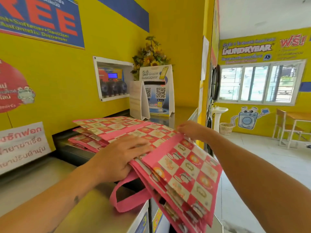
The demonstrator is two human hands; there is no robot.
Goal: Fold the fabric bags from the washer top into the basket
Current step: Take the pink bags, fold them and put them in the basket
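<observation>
A stack of pink checkered fabric bags (121,128) lies on the steel washer top (94,207). The upper bag (185,172) is bent over the washer's front edge and hangs down, its pink handle loop (127,197) resting on the top. My left hand (117,158) lies flat on the bags, fingers spread, with the thumb under the bag's edge. My right hand (191,130) grips the far corner of the upper bag at the fold. The basket that the bags go into is not identifiable near me.
Two folded card signs (151,98) and a sunflower bouquet (151,54) stand at the back of the washer top. A dispenser panel (112,79) is on the yellow wall. Across the room are a white wicker basket (226,128), a pedestal sink (218,115) and a desk with chair (292,125).
</observation>
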